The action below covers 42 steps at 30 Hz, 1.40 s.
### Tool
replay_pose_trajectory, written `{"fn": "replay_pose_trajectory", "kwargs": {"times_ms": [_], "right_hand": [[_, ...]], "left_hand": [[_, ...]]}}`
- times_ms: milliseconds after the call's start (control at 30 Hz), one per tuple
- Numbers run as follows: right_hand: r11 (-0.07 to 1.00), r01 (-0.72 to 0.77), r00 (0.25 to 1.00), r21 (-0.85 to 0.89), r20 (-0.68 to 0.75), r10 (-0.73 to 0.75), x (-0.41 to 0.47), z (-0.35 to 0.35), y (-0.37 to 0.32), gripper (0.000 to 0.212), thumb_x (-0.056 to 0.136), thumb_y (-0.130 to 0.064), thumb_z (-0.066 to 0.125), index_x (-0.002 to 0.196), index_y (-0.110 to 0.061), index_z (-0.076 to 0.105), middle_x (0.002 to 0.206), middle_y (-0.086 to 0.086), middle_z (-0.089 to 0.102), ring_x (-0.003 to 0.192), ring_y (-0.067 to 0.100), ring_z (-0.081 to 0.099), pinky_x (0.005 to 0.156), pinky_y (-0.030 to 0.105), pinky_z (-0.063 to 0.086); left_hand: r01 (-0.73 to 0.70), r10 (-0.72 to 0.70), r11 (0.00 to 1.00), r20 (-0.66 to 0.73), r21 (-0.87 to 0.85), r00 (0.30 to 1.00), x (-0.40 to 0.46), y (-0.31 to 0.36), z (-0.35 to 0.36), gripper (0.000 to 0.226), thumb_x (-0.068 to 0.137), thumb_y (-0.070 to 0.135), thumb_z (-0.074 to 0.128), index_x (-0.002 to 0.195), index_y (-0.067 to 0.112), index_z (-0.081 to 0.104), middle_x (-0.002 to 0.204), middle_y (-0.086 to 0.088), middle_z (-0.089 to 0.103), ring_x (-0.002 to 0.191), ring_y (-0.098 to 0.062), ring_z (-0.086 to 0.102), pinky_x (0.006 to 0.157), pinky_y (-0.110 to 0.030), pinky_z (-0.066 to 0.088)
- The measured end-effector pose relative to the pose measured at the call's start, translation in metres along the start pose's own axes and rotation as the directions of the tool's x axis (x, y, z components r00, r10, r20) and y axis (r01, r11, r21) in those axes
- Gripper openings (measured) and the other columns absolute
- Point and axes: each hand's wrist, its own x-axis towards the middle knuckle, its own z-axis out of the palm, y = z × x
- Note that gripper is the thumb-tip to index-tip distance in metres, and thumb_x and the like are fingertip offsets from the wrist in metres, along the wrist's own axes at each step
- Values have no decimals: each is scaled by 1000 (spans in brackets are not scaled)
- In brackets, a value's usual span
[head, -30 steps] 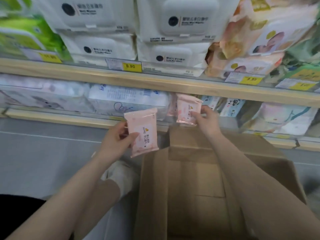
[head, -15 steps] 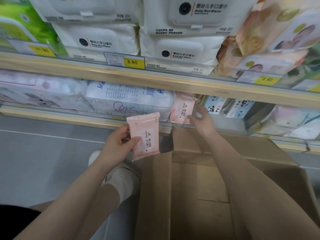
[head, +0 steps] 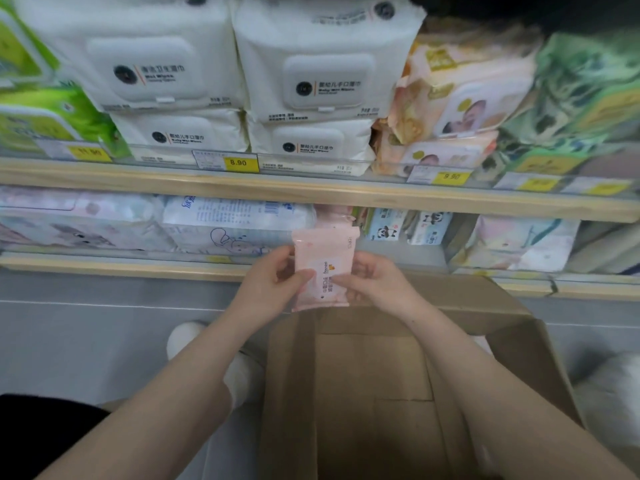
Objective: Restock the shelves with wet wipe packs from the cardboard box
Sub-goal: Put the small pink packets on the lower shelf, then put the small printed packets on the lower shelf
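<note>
I see both hands holding one pink wet wipe pack (head: 322,270) just above the far edge of the cardboard box (head: 485,344). My left hand (head: 268,284) pinches the pack's left side, and my right hand (head: 375,284) pinches its right side, thumbs on the front. The pack stands upright and is not on the shelf yet. Right behind it, on the lower shelf (head: 138,266) past the box, another pink pack (head: 334,216) already sits, so I think some stocking is done. This pack still needs a push into the gap beside that one. The part of the box I can see looks bare, so few packs may be left, but the near part is hidden.
</note>
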Motion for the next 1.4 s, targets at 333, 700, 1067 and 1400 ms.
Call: {"fn": "replay_pose_trajectory", "kwargs": {"times_ms": [333, 700, 1067, 1400], "right_hand": [[948, 22, 920, -318, -364, -143, 69, -36, 42, 13, 86, -15, 67, 96, -8, 64, 94, 9, 66, 77, 21, 64, 70, 29, 50], [820, -171, 937, -546, -348, -36, 141, -18, 79, 28, 89, -24, 64, 107, -2, 65, 96, 14, 66, 91, 27, 61, 69, 23, 35], [801, -199, 925, -564, -379, -37, 72, -39, 52, 47, 89, -34, 63, 124, -4, 56, 120, 15, 58, 105, 25, 58, 87, 29, 44], [870, -285, 750, -401, -659, -58, -99, -111, 84, 13, 86, -14, 64, 97, -7, 65, 86, 7, 63, 72, 19, 58, 74, 34, 50]], "left_hand": [[-224, 444, 372, 40, 901, 895, 70, -62, -23, 68, 77, 32, 68, 139, 20, 41, 143, -14, 39, 135, -39, 24, 110, -58, 22], [-175, 442, 367, -6, 914, 897, 72, -96, -5, 86, 72, 32, 72, 145, 27, 26, 152, -9, 28, 142, -32, 15, 113, -52, 2], [-220, 367, 518, 17, 827, 930, 48, -56, 25, 62, 76, 23, 66, 133, 14, 45, 146, -14, 38, 137, -26, 26, 109, -62, 13], [-484, 309, 613, 374, 624, 874, 14, -19, 153, 54, 89, 27, 51, 141, 23, 36, 146, 1, 34, 132, -20, 34, 106, -38, 29]]}}
